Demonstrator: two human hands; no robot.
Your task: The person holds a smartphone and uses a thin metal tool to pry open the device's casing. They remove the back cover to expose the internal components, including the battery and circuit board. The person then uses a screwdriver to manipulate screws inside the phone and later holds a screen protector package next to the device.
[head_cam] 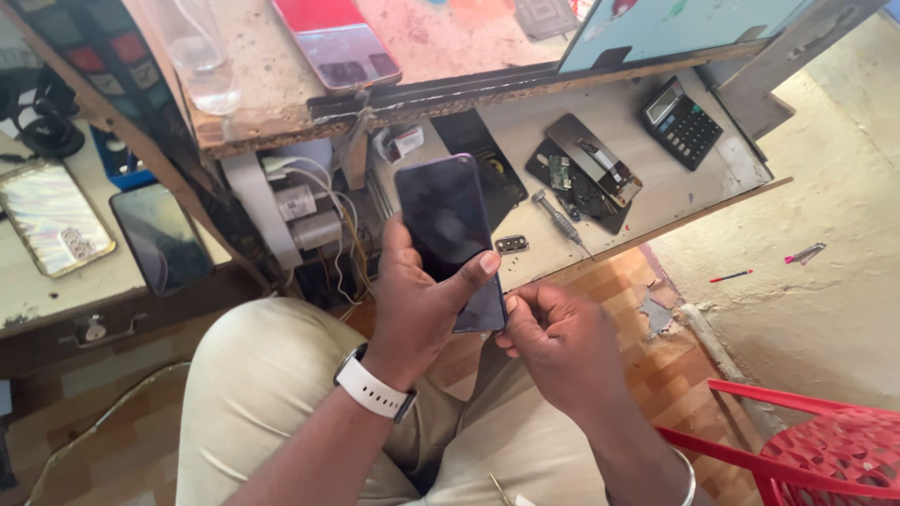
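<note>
My left hand [417, 305] was clamped around the dark, glossy rectangular smartphone [450, 239], thumb across its lower face, holding it above my lap in front of the pale wooden shelf [647, 201]. The phone's long axis ran up and away from me, leaning slightly left at the top. My right hand [553, 342] sat just beside its lower right corner, fingers curled together and touching that edge; whether they pinched anything small I could not tell. The left hand carried the phone; the right only met it from the right, below.
</note>
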